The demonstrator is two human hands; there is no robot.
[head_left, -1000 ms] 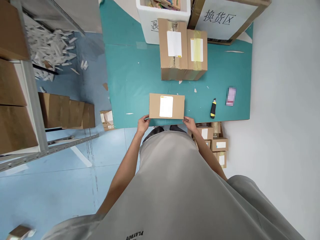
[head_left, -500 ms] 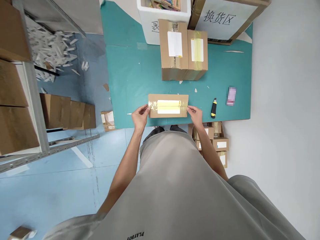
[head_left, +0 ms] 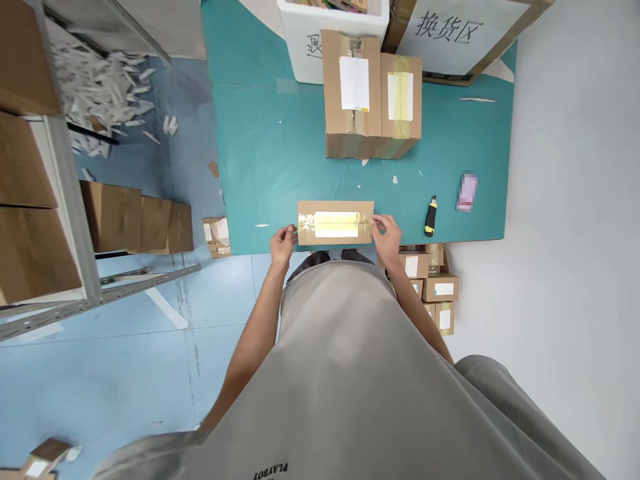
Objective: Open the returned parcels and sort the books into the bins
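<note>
A small cardboard box with a white label under shiny yellowish tape lies near the front edge of the green table. My left hand is at the box's left end, fingers pressed together; whatever is between them is too small to make out. At the right end, my right hand has its thumb and index finger close together at the taped edge, and I cannot make out what they pinch. A black and yellow box cutter lies to the right of my right hand.
Two taped boxes stand at the back, before a white bin and a large labelled carton. A blurred pink item lies at the right. Shelving with cartons is at the left; more boxes sit below the table.
The small box appears flatter and lower in view, nearer my body. My left hand has moved down and slightly right, off the box's top corner. My right hand has shifted slightly down, fingers more curled.
</note>
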